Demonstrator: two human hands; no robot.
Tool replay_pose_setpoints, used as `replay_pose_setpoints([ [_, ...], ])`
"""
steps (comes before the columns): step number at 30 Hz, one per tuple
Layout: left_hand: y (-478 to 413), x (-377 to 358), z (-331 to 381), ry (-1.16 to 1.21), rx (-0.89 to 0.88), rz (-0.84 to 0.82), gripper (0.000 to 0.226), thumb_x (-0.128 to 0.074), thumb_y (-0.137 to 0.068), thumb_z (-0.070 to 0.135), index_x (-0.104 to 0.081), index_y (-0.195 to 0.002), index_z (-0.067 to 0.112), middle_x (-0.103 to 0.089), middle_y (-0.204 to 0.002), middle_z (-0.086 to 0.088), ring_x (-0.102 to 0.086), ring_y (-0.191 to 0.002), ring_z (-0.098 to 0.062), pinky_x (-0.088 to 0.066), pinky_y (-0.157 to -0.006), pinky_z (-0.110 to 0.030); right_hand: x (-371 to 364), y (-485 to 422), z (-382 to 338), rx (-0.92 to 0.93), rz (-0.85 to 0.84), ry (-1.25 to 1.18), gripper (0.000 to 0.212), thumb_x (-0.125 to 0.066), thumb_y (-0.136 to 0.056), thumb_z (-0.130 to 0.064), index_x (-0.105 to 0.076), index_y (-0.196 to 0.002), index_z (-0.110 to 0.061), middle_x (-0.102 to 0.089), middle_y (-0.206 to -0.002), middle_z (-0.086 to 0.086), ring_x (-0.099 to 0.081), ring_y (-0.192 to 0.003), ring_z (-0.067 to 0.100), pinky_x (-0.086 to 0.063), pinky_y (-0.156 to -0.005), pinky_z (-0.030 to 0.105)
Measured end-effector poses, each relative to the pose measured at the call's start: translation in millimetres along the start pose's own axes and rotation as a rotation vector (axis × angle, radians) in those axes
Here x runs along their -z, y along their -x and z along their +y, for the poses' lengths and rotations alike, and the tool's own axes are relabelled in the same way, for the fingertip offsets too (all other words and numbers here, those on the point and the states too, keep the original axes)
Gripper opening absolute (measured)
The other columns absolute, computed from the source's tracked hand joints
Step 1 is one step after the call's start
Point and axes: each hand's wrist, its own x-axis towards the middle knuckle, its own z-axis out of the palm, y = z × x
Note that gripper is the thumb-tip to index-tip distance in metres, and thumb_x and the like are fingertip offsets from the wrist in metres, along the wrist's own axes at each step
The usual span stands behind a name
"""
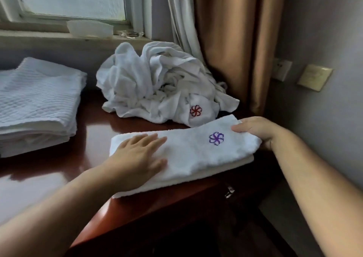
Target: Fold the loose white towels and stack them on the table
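folded towel (186, 158): white, long strip in several layers, lies at the near right corner of the table (94, 131); right end reaches the table edge
purple logo (216, 138): flower-like mark on the towel's top face, nearer its right end
left hand (137, 156): flat on the left part of the folded towel, palm down, fingers straight and a little spread, pressing, nothing grasped
right hand (257, 131): at the towel's right end, fingers curled over the top layer, thumb low at the edge, grasping that end
loose pile (149, 80): crumpled white towels heaped at the far side of the table, just behind the folded towel; one piece shows a red logo (195, 110)
finished stack (37, 103): folded white towels with a ribbed weave, on the table's left side, well apart from the towel in hand
white dish (90, 28): shallow, on the windowsill (49, 37); inside not visible from this angle
glass piece (131, 34): clear, low, just right of the dish; contents cannot tell
curtains: white sheer (180, 21) beside brown drape (235, 40), behind the pile
wall (324, 30): socket (281, 70) and beige plate (314, 77)
drawer pull (229, 192): metal, on the table's side below the towel
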Motion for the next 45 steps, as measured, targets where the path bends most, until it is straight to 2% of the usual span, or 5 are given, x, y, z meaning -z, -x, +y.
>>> replay_pose_setpoints([
  [10,2,-8,-10,-0.097,0.003,-0.067,0.079,-0.013,-0.089,0.076,0.004,-0.159,0.044,0.006,-0.169,0.011,0.01,-0.154,-0.01,0.008,-0.122,-0.034,-39,1,-11,0.341,0.445,0.903,0.047,-0.067,-0.089,-0.032,-0.063,-0.132,-0.015,-0.063,-0.132,0.009,-0.059,-0.12,0.028,-0.049,-0.099,0.039],
  [23,13,-15,-29,-0.148,-0.049,-0.036,0.081,0.003,-0.085,0.08,0.01,-0.158,0.045,0.012,-0.167,0.013,0.014,-0.154,-0.009,0.008,-0.125,-0.039,-122,21,24,0.287,-0.003,1.168,0.067,-0.013,-0.101,-0.064,-0.009,-0.161,-0.036,0.002,-0.171,-0.004,0.009,-0.156,0.021,0.005,-0.125,0.047],
  [31,56,15,-100,-0.165,-0.135,-0.015,0.076,-0.007,-0.084,0.084,-0.008,-0.154,0.056,-0.006,-0.165,0.026,0.004,-0.151,0.003,0.003,-0.125,-0.037,-155,64,-10,0.271,-0.094,1.287,0.067,-0.03,-0.085,-0.078,-0.056,-0.125,-0.032,-0.059,-0.12,-0.005,-0.052,-0.114,0.022,-0.036,-0.097,0.043],
  [40,81,5,-97,0.501,0.735,0.334,0.089,-0.074,-0.08,0.056,-0.039,-0.148,0.011,-0.058,-0.136,-0.007,-0.057,-0.122,-0.026,-0.043,-0.093,-0.034,-234,38,-29,0.385,-0.234,0.831,0.058,-0.069,-0.084,-0.061,-0.057,-0.131,-0.028,-0.061,-0.125,-0.008,-0.058,-0.106,0.011,-0.049,-0.091,0.029],
  [45,103,18,-93,0.749,0.503,0.363,0.023,-0.083,-0.078,0.024,-0.073,-0.099,0.019,-0.077,-0.087,0.0,-0.074,-0.085,-0.022,-0.06,-0.082,-0.044,-238,35,-32,0.38,-0.295,0.8,0.073,-0.081,-0.073,-0.062,-0.056,-0.134,-0.031,-0.057,-0.122,-0.012,-0.058,-0.108,0.008,-0.047,-0.09,0.025],
])
